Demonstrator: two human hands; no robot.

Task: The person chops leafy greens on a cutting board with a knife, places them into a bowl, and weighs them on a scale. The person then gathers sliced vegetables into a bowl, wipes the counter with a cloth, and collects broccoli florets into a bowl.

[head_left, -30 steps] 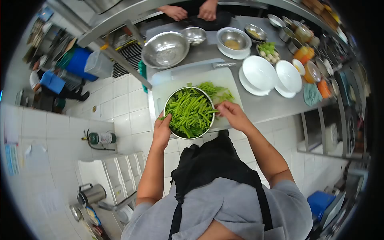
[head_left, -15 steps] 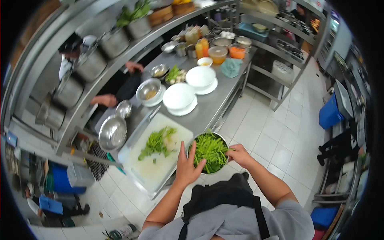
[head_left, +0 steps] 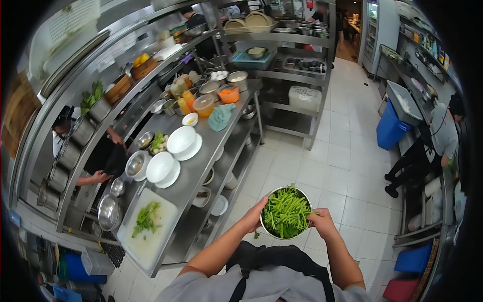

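A round metal bowl full of cut green stems and leaves is in front of my body, away from the counter. My left hand holds its left rim, fingers against the outside. At the right rim my right hand is closed on the edge, beside some stems. Left of the bowl, a white cutting board lies on the steel counter with loose green leaves on it.
White bowls, sauce containers and a teal cloth stand along the counter. A person works behind it; another stands at the right. Ahead are steel shelves and a blue bin.
The view has swung right, away from the counter. The bowl has moved clear of the counter's edge. My left hand, spread open before, has closed on the bowl's left side.
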